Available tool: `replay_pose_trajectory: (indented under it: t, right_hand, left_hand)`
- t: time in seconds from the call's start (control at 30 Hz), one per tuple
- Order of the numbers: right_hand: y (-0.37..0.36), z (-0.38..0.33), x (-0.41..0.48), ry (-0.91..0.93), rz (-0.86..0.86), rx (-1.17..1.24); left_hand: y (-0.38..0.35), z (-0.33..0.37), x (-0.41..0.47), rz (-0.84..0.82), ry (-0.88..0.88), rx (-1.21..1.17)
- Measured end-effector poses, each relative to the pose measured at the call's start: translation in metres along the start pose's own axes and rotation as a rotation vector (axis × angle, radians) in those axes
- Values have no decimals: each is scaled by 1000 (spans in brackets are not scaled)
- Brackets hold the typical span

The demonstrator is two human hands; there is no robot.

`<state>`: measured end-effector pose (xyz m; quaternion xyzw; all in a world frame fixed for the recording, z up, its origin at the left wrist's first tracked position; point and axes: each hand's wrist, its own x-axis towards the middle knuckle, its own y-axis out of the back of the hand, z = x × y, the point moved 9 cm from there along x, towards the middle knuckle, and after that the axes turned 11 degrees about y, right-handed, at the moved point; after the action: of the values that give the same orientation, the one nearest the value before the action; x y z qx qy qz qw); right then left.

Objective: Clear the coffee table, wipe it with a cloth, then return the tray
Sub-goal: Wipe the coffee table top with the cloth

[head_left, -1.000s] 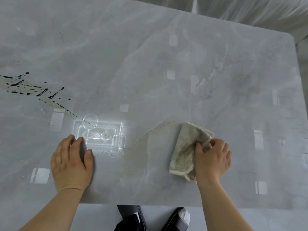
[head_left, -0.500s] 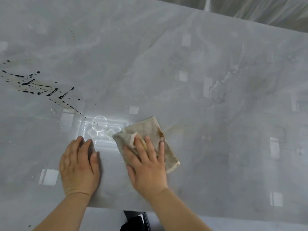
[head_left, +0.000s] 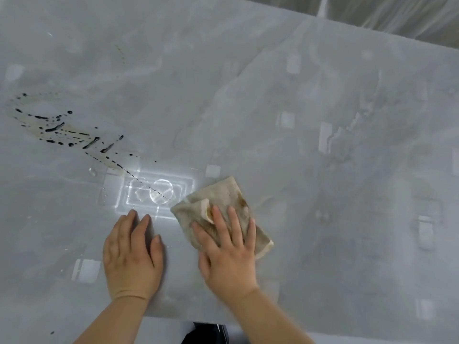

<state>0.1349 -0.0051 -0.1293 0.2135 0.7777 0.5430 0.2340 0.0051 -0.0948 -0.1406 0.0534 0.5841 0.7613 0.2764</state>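
Observation:
A grey marble coffee table [head_left: 323,120] fills the view. A stained beige cloth [head_left: 223,197] lies folded on it near the front edge. My right hand [head_left: 228,249] presses flat on the cloth with straight, spread fingers. My left hand [head_left: 131,256] rests flat on the bare tabletop just left of it, fingers straight. A trail of dark liquid drops [head_left: 62,130] with a brownish smear runs across the left part of the table toward the cloth. No tray is in view.
Bright light reflections [head_left: 159,192] sit on the glossy top just beyond my left hand. The table's front edge [head_left: 173,319] runs below my wrists, with a dark shoe [head_left: 206,333] under it. Pale striped flooring [head_left: 397,13] shows past the far right edge.
My right hand swept the cloth leftward from the right of centre to beside my left hand, and went from gripping it to pressing it flat. My left hand stayed planted.

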Motion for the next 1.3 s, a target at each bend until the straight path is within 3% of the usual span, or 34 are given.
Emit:
replay_pose_trajectory:
  t: [0.07,0.1,0.2,0.27,0.3,0.33,0.37,0.47,0.57,0.63,0.73,0.8,0.83,0.87,0.97,1.07,1.1,1.2,1.3]
  right_hand:
    - [5,26,1,132,-30,-60]
    - [14,56,2,105,-7,-122]
    - [46,166,-6,-371,105,-57]
    - [44,189,-14,-662,169,38]
    - [38,176,-12,-721,183,65]
    - [33,152,-5,-687,177,67]
    - [28,117,6,-533,172,13]
    - [11,17,20,54,17,-80]
    - [24,55,27,230,-35,-79]
    - [46,130,34,92,59,-122]
    - [73,250,27,-442,138,9]
    - [69,263,23,-673,180,59]
    - [64,248,31,-691,182,77]
    - [58,221,46,-602,173,62]
    - [47,118,90,-45,87,-54]
    - [62,154,108,91,16,-85]
    - [74,190,110,45,68,-113]
    - [104,311,100,-418,158,-13]
    - [106,334,97,-703,274,26]
  left_hand:
    - [-3,0,0,-11,-5,10]
    - [-4,0,0,-14,-10,19]
    - [-4,-1,-1,-18,-3,30]
    - [-2,1,0,-9,1,24]
    - [-2,3,-1,-3,-4,22]
    - [-1,4,-1,4,-13,20]
    - [-1,5,-2,10,-20,15]
    - [5,8,-1,23,-18,-9]
    - [15,18,7,67,-6,-29]
    - [19,38,13,96,-29,-46]
    - [14,82,26,85,-83,-102]
    - [5,108,40,62,-92,-133]
    - [1,120,48,51,-91,-146]
    - [-4,130,57,41,-78,-157]
    - [-15,148,88,16,-35,-142]
    - [-24,161,118,0,-42,-68]
    - [-25,162,125,8,-34,-48]
    - [-27,163,129,39,-7,10]
    - [-26,164,128,43,14,25]
